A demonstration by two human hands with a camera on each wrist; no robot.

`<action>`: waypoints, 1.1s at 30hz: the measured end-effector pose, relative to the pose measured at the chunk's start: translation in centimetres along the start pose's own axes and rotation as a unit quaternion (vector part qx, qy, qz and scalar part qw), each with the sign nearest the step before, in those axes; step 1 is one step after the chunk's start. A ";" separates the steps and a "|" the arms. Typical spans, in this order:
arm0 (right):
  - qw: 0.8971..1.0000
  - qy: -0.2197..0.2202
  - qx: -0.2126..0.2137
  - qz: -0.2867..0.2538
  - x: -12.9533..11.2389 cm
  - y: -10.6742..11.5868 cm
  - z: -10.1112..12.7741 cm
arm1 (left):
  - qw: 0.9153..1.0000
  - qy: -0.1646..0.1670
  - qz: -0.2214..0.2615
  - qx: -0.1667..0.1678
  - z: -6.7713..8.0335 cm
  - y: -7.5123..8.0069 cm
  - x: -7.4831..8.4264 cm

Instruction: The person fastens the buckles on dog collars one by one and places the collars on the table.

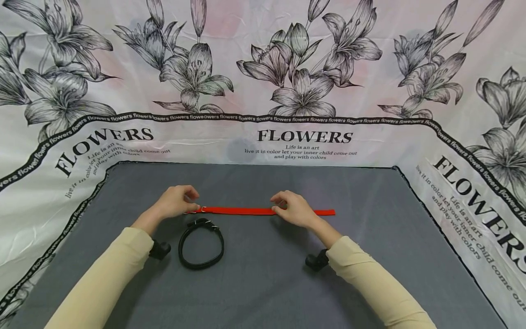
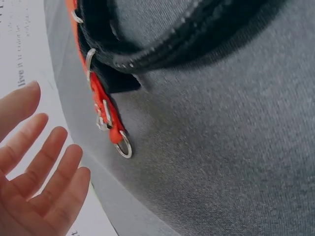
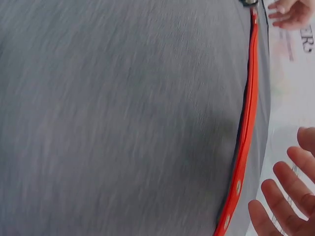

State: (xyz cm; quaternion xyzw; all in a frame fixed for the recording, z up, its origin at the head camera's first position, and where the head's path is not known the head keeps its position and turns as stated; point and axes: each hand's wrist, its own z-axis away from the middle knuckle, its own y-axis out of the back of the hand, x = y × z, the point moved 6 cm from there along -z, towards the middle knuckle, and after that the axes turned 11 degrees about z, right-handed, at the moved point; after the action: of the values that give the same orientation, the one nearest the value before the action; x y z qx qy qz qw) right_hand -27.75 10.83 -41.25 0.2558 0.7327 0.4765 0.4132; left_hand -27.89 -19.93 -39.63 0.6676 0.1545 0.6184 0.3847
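Nearest on the grey bench, a black collar lay buckled in a closed loop, just near of the left hand and left of centre. It touched neither hand, though in the left wrist view its band ran close alongside the buckle end of the red one.

Beyond it, the red collar lay flat and straight, long axis running left to right across the bench. Left hand sat at its left, buckle end, where the metal ring showed; right hand rested over the strap right of its middle, with a punched tail sticking out further right.

Both wrist views showed fingers straight and loosely spread, the strap lying just beside them rather than gripped; same for the right fingers. Whether fingertips touched the strap, could not tell.

Farthest, a flower-printed cloth backed the bench.
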 end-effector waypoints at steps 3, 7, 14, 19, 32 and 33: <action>1.000 -0.001 -0.004 0.008 1.0 0.5 0.3 | 1.000 -0.001 -0.009 -0.009 -0.3 -0.1 -0.2; 1.000 -0.009 -0.008 0.023 2.4 1.0 0.9 | 0.999 0.005 -0.044 -0.025 -0.9 -0.3 -0.8; 0.999 -0.012 -0.020 0.046 4.4 1.5 1.9 | 0.994 0.002 -0.100 -0.050 -1.2 -1.1 -1.5; 0.997 -0.005 -0.026 0.072 5.3 1.7 2.6 | 0.992 0.005 -0.108 -0.059 -1.2 -1.4 -1.6; 0.986 -0.014 -0.026 0.165 7.0 1.5 3.3 | 0.990 0.014 -0.131 -0.048 -1.6 -1.8 -2.2; 0.986 -0.012 -0.024 0.167 6.9 1.5 3.3 | 0.990 0.011 -0.131 -0.048 -1.6 -1.8 -2.2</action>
State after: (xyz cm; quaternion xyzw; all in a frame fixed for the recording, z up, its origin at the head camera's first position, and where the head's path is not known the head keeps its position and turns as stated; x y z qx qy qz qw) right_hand -28.66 18.40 -43.06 0.3702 0.6629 0.5534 0.3424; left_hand -29.33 -19.75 -42.56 0.6152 0.2151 0.5769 0.4923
